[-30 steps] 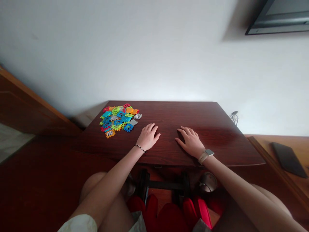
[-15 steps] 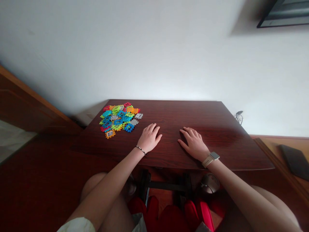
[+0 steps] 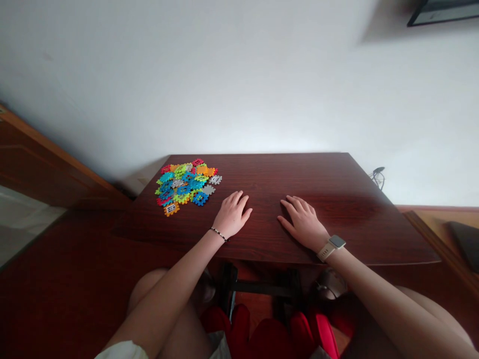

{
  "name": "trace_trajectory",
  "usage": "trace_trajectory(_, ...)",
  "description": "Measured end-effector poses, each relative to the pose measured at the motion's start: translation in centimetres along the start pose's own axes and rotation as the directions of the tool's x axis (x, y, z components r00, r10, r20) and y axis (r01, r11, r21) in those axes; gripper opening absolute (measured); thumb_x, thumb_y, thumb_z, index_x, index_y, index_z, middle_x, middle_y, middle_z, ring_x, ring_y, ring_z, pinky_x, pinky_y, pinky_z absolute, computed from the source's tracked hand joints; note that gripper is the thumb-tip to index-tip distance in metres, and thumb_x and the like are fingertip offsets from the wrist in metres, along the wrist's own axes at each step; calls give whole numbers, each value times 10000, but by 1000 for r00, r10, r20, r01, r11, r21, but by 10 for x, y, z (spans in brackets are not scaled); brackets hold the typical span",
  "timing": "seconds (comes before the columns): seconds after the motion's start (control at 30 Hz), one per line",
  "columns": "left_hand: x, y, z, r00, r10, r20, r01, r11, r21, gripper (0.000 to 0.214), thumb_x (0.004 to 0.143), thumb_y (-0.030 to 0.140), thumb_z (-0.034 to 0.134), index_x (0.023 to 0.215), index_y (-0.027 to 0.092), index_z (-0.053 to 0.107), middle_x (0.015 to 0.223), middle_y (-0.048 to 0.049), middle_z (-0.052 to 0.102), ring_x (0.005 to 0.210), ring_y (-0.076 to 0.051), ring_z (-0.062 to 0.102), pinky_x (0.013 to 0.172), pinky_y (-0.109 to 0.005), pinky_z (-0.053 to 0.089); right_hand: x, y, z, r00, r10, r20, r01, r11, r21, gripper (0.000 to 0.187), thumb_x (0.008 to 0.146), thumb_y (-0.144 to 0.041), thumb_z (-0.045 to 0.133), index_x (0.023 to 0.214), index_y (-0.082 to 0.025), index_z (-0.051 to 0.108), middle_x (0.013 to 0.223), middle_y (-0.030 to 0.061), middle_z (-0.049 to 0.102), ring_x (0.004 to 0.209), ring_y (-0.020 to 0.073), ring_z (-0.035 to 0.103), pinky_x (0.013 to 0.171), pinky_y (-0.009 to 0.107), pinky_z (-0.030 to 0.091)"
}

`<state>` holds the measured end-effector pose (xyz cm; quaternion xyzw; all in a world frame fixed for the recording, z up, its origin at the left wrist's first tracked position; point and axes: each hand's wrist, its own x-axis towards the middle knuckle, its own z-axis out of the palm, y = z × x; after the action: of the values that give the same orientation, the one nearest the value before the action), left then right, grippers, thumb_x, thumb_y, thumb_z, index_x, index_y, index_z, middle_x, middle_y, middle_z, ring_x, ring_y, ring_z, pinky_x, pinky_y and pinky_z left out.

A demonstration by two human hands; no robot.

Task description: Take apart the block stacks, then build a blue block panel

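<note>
A loose pile of multicoloured plastic waffle-block tiles [image 3: 185, 183] lies on the dark reddish-brown wooden tabletop [image 3: 329, 219], in red, orange, green, blue and grey. My left hand [image 3: 232, 214] rests flat on the wood just right of the pile, with its fingers apart, touching no tile. A beaded bracelet circles that wrist. My right hand [image 3: 301, 223] lies palm down farther right, holding nothing, and a smartwatch [image 3: 331, 248] sits on its wrist.
A wooden side surface [image 3: 437, 224] with a dark tablet-like object [image 3: 466, 244] lies to the right. A small cable [image 3: 377, 177] shows at the far table corner. Below the table are a black metal stand [image 3: 232, 286] and red footwear [image 3: 265, 339]. A white wall stands behind.
Both hands and the tile pile stay in place on the table. The whole view has shifted slightly, with the table and wall objects sliding to the right and the screen at the top leaving the frame.
</note>
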<state>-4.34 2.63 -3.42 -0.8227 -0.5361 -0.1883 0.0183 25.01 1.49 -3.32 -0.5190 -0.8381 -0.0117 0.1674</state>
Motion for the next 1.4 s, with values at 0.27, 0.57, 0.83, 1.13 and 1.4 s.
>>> trace_trajectory(0.27, 0, -1, -1, 1000, 3, 10, -3, 1000, 5, 457, 1108, 416, 498, 1485, 180, 604, 1617, -193, 557, 1529, -359, 509, 1263, -547, 452, 0, 0, 1, 1000, 8, 9, -8, 1000, 0, 597, 1101, -537, 438, 1572, -193, 567, 1635, 191, 545, 1527, 400, 455, 1210, 604, 436)
trace_trajectory(0.57, 1, -14, -6, 998, -62, -1, 61, 996, -59, 473, 1022, 430, 685, 1434, 205, 628, 1598, -170, 566, 1506, -355, 520, 1256, -535, 470, 0, -1, 1, 1000, 14, 21, -14, 1000, -10, 603, 1107, -528, 438, 1568, -162, 568, 1643, 200, 538, 1535, 391, 448, 1223, 588, 430)
trace_trajectory(0.83, 0, -64, -46, 960, -265, -87, 269, 962, 39, 479, 966, 338, 727, 1408, 182, 626, 1454, -170, 629, 1388, -353, 571, 1241, -513, 444, -1, 0, 0, 1000, -11, 10, 11, 1000, -10, 599, 1116, -524, 430, 1566, -152, 564, 1635, 208, 548, 1525, 399, 465, 1203, 597, 450)
trace_trajectory(1.13, -23, -103, -57, 831, -554, -54, 552, 808, 205, 525, 905, 466, 780, 1326, 186, 639, 1198, -157, 630, 1239, -395, 583, 1111, -529, 487, -1, -1, 0, 1000, 4, 20, -3, 1000, -26, 598, 1111, -513, 467, 1572, -145, 567, 1647, 206, 538, 1544, 392, 453, 1219, 593, 451)
trace_trajectory(1.4, -36, -113, -53, 853, -512, -99, 521, 840, 152, 419, 929, 370, 763, 1289, 185, 654, 1175, -148, 646, 1209, -367, 631, 1095, -510, 530, 0, -1, -1, 1000, 6, 25, -5, 1000, -21, 589, 1113, -517, 465, 1569, -160, 574, 1653, 200, 533, 1546, 399, 452, 1221, 604, 449)
